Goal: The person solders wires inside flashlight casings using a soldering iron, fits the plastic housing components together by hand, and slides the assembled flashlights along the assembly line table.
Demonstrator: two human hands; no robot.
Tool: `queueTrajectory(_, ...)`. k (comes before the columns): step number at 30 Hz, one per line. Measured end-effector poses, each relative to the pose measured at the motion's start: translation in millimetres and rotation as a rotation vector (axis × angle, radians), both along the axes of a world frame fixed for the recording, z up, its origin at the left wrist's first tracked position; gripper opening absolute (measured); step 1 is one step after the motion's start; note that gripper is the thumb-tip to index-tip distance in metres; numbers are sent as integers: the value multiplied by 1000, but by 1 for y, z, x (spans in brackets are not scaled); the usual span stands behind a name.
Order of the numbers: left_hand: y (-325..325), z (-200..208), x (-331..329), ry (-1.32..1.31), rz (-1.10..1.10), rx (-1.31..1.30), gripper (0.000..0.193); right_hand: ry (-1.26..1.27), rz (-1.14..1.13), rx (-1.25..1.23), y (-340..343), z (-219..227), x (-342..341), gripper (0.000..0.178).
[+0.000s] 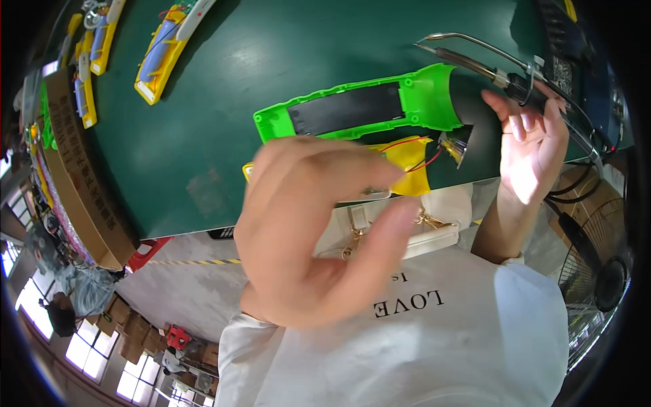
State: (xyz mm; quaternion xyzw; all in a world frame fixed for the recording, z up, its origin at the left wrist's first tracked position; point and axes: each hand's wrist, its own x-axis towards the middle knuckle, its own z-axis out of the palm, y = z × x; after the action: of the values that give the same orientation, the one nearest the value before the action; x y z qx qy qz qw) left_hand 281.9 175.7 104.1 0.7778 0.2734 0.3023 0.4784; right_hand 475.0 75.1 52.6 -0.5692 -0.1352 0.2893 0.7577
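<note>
My right hand point(532, 146) is on the right, palm up, with its fingers at the dark handle of a soldering iron point(498, 78) fitted with a thin curved metal tube. The iron's tip points left over the table. My left hand point(305, 224) is raised close to the view and slightly blurred. Its fingers curl with the thumb apart, and nothing shows between them. Behind it, partly hidden, lies a yellow casing half point(410, 166) with red wires. The wires run to a small dark part point(454, 147). Beyond sits a green casing half point(434, 98) with a black panel inside.
Yellow casings with blue cylindrical cells point(159, 54) lie at the far left of the green table point(203, 169). A cardboard box point(85, 169) stands along the left edge. A fan point(607, 281) stands at the right, near black cables point(576, 197). A pale bag point(434, 241) with gold clasps is at the table's near edge.
</note>
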Motion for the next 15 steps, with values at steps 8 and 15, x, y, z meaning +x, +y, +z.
queueTrajectory(8,-5,-24,15,419,14,315,18,51,101,48,12,-2,-15,21)
queueTrajectory(15,-7,-30,17,390,87,359,14,69,196,58,14,-5,-19,30)
